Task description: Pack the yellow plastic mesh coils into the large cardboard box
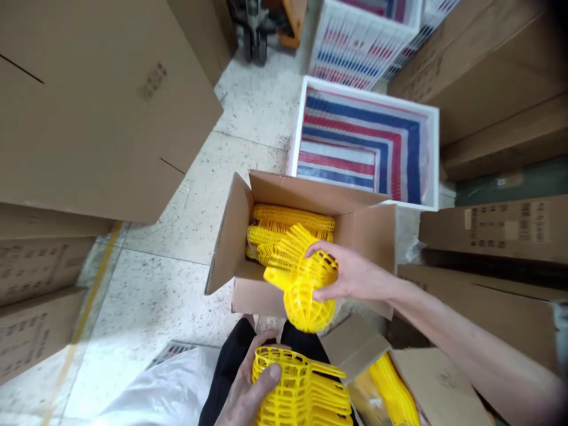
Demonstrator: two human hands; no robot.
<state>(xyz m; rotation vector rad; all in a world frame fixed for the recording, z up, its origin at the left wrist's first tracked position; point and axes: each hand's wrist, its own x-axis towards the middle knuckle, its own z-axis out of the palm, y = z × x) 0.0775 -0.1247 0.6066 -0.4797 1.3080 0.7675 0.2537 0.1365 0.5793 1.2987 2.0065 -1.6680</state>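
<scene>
My right hand (pixel 348 272) grips a yellow plastic mesh basket (pixel 310 299) with a rounded bottom, over the front edge of an open cardboard box (pixel 260 294). Its fingers curl round the mesh, beside a fan of yellow slats. Inside that box lie rows of nested yellow mesh pieces (pixel 293 218). Close to my body, my left hand (pixel 251 384) is wrapped round a stack of nested yellow mesh baskets (pixel 284 390), whose flat handles stick out to the right. The thumb presses on the mesh near the top.
Behind the box stands a white crate (pixel 437 160) lined with striped woven sheet, with more crates (pixel 350 44) beyond. A smaller carton (pixel 444 378) holds yellow plastic pieces at lower right. Large cartons (pixel 110 106) flank both sides. A white sack (pixel 164 390) lies lower left; a pallet jack (pixel 255 29) stands far back.
</scene>
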